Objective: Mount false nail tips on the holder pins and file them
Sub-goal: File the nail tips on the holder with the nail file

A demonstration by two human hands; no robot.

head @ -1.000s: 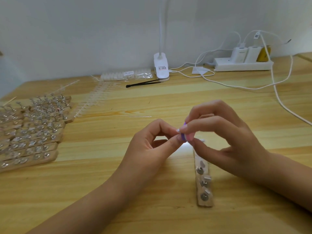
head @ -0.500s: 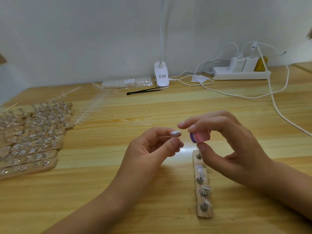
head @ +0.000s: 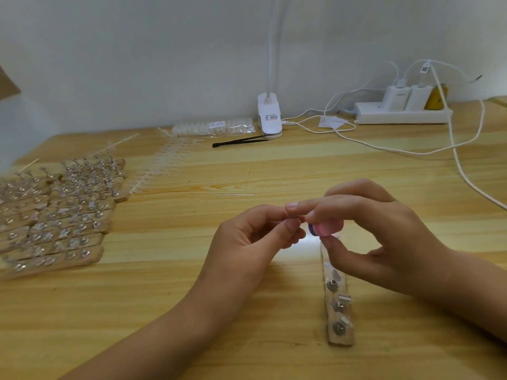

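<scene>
A wooden holder strip (head: 339, 316) with metal pins lies on the table below my right hand, pointing away from me; clear nail tips sit on its near pins. My left hand (head: 255, 239) pinches a small clear nail tip (head: 297, 219) between thumb and forefinger. My right hand (head: 384, 237) grips a small pink and purple file block (head: 325, 229) between thumb and fingers, its forefinger reaching over to the nail tip. The tip is mostly hidden by the fingertips. Both hands hover just above the strip's far end.
Many wooden holder strips with mounted tips (head: 55, 215) are stacked at the left. Clear tip racks (head: 164, 165), a bag of tips (head: 216, 126), black tweezers (head: 241, 140), a clip lamp base (head: 270, 116), a power strip (head: 403, 113) and white cables (head: 455, 149) lie further back.
My hands drew apart half a second ago, showing the tip in my left hand; now they have closed together again and the file block meets the tip.
</scene>
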